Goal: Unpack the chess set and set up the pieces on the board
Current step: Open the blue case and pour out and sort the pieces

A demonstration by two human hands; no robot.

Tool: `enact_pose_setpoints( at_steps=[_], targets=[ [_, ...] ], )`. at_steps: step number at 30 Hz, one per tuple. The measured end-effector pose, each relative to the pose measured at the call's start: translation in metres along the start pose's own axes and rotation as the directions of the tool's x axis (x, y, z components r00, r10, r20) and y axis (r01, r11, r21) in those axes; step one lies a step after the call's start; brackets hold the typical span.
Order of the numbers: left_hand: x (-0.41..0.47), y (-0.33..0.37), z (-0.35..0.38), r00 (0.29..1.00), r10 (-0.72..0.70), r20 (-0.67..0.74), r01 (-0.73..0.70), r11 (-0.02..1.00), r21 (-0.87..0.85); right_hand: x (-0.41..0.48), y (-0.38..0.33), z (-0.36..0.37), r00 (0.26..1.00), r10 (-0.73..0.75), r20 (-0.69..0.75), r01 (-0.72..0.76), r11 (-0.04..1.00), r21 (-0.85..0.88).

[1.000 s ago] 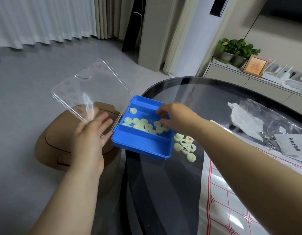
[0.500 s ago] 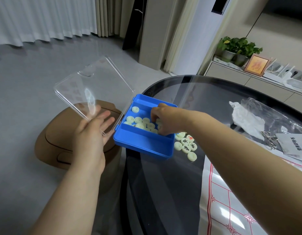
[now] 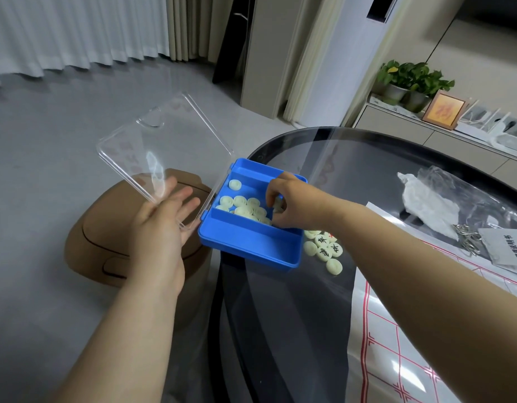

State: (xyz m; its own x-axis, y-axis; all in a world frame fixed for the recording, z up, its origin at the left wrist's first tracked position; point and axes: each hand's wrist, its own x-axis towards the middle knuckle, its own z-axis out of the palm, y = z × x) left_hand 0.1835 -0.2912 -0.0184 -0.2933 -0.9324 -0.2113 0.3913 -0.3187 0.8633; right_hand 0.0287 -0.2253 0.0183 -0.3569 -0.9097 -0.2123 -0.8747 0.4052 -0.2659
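The blue box (image 3: 251, 245) is sitting at the left edge of the bench (image 3: 280, 315), its near-left corner hanging out past the rim, so it is depending on a hand to stay steady. The left hand (image 3: 161, 222) is doing that job: its fingers are lying spread and flat against the clear lid (image 3: 164, 146), propping the hinged lid back so it is not falling shut over the compartments. That is leaving the way free for the right hand (image 3: 292, 205), which is reaching down into the middle compartment, fingers curling round some of the pale pieces (image 3: 242, 206) lying there, apparently to lift them out. The unpacked pieces (image 3: 324, 247) are gathering just beside the box's right wall, probably as a holding spot. The board (image 3: 397, 344) is lying at the bench's near right edge, carrying no pieces in view.
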Motion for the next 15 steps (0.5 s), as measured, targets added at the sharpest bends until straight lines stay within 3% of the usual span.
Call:
enact_pose_setpoints(
  at_steps=[4, 8, 15],
  targets=[
    [0.002, -0.001, -0.001, 1.000, 0.002, 0.002, -0.002, 1.000, 0.000, -0.007, 0.003, -0.010, 0.997, -0.014, -0.070, 0.022, 0.995, 0.102],
    [0.002, -0.001, -0.003, 1.000, 0.012, -0.003, -0.012, 1.000, -0.003, -0.021, 0.021, -0.024, 0.992, -0.011, -0.127, 0.023, 0.995, 0.097],
    [0.001, -0.002, -0.002, 1.000, 0.012, -0.005, -0.012, 1.000, -0.004, -0.044, 0.057, -0.017, 0.987, 0.158, -0.029, -0.156, 0.986, 0.050]
  ],
)
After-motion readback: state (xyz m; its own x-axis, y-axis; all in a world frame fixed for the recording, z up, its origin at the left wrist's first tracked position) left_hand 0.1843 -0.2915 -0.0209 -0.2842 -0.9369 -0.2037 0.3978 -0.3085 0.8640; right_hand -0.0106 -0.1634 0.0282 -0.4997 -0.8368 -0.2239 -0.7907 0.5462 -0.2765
